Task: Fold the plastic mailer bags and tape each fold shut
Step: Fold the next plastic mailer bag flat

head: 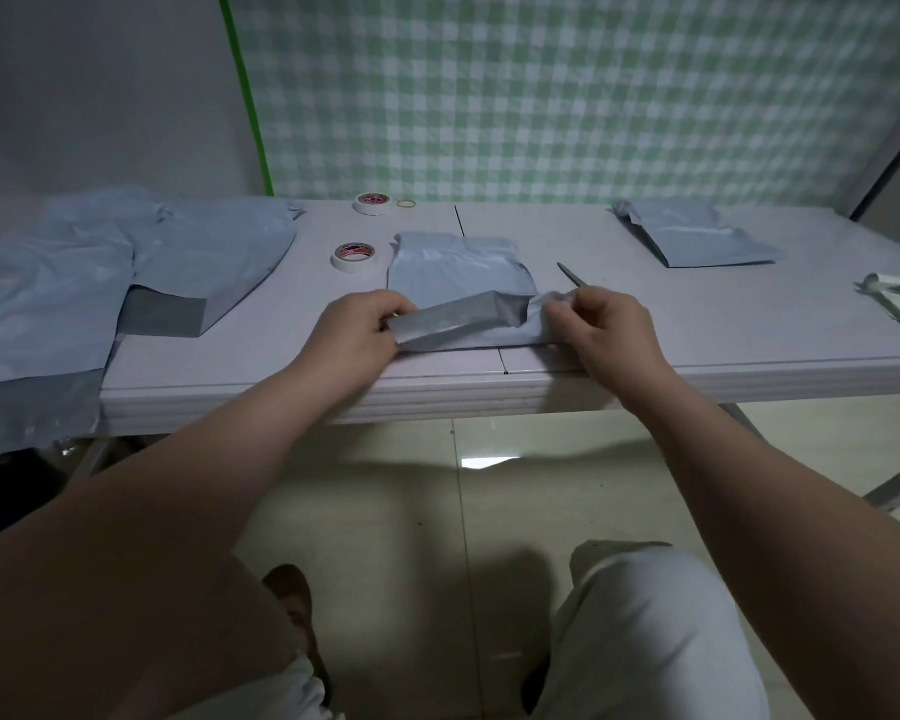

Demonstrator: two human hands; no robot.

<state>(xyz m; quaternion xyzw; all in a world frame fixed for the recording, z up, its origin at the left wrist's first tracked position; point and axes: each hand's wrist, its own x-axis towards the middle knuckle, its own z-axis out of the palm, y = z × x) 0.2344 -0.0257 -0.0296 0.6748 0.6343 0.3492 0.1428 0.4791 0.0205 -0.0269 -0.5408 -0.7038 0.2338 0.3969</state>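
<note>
Our left hand (354,330) curls round the left end of the pale blue-grey plastic mailer bag (458,275), thumb and fingers pinching its turned-up flap (458,317), whose darker grey inner face shows. Our right hand (601,324) pinches the crumpled right corner. We have the bag lying at the white table's (697,330) near edge, the fold's long axis running left to right between both hands. Its film looks thin, slick and quick to crease. For taping, the white tape roll (354,257) sits just beyond our left hand, the nearer one. A thin dark tool (570,275), perhaps scissors, lies beyond our right.
</note>
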